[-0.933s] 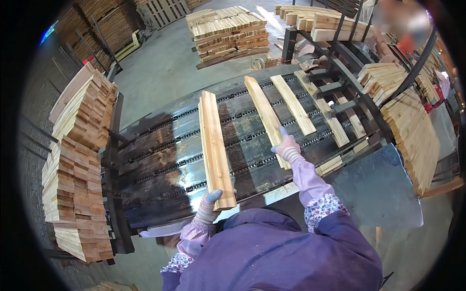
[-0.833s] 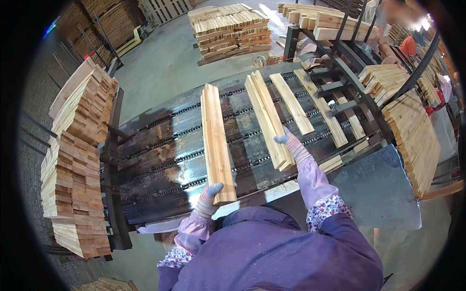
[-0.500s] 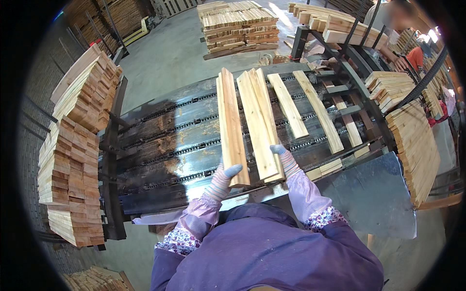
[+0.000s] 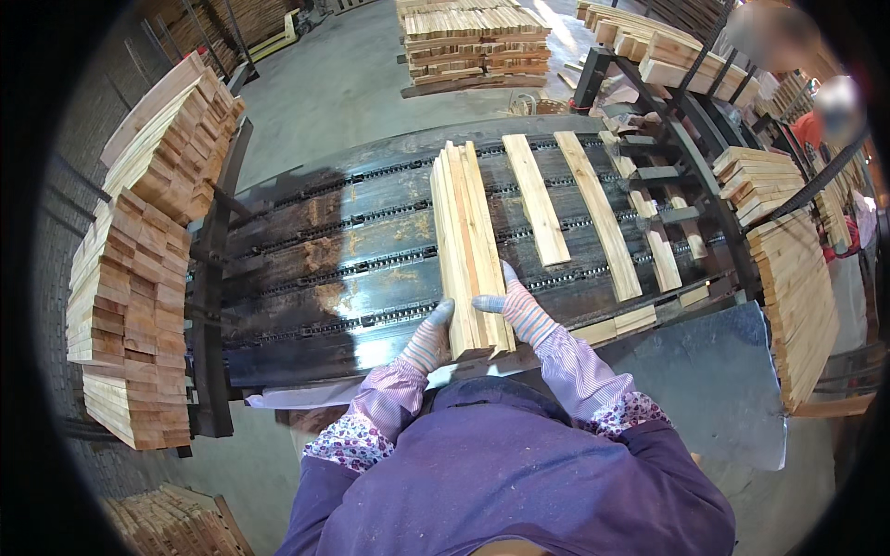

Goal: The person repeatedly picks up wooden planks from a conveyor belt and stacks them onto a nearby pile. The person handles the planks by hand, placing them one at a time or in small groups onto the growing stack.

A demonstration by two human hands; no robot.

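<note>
A bundle of several long wooden boards [image 4: 470, 218] lies lengthwise away from me on the chain conveyor [image 4: 320, 269], pressed side by side. My left hand [image 4: 429, 335], in a striped knit glove, grips the near left side of the bundle, its thumb along the edge. From the right, my right hand [image 4: 517, 308], gloved alike, closes on the near end with the thumb over the top face. The fingers beneath or behind the boards are partly hidden. Just right of the bundle lies a shorter loose board [image 4: 538, 199], and beyond it a longer loose board [image 4: 598, 213].
Stacked boards [image 4: 130, 296] stand at the left beside a dark metal frame [image 4: 218, 315]. Another board stack [image 4: 477, 46] sits on the floor beyond the conveyor. At right are upright boards [image 4: 793, 306], a metal sheet [image 4: 714, 375] and a co-worker [image 4: 769, 37].
The boards in my left hand and those in my right were apart; now they sit together as one bundle. My right hand has moved left. The loose boards lie slightly further left.
</note>
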